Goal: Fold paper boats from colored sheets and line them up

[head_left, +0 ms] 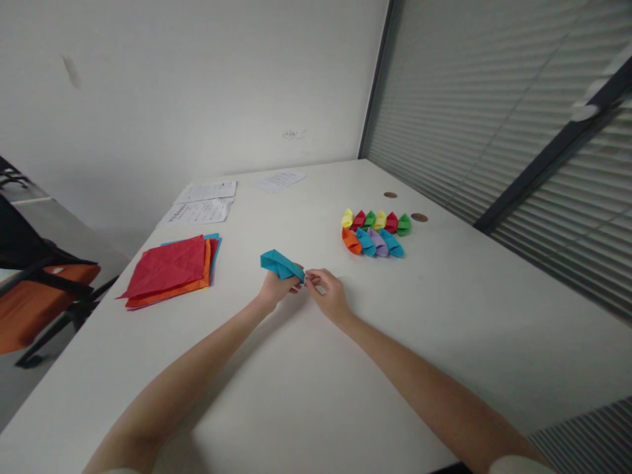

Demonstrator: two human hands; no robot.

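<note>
A blue sheet of folded paper [280,263] is held above the middle of the table. My left hand [277,288] is closed around its lower edge, with the fingers partly hidden behind the paper. At the right end of the paper, the fingertips of my right hand [328,293] pinch together, touching or nearly touching its tip. Further right lie small folded paper boat shapes in two rows: the back row has a yellow one [347,218] and a green one [403,225], the front row an orange one [351,241] and a purple one [378,243].
A stack of coloured paper sheets, red on top [170,266], lies on the left of the white table [276,401]. Printed papers [200,210] lie toward the back wall. An orange chair [44,296] stands at the left; window blinds [494,112] run along the right.
</note>
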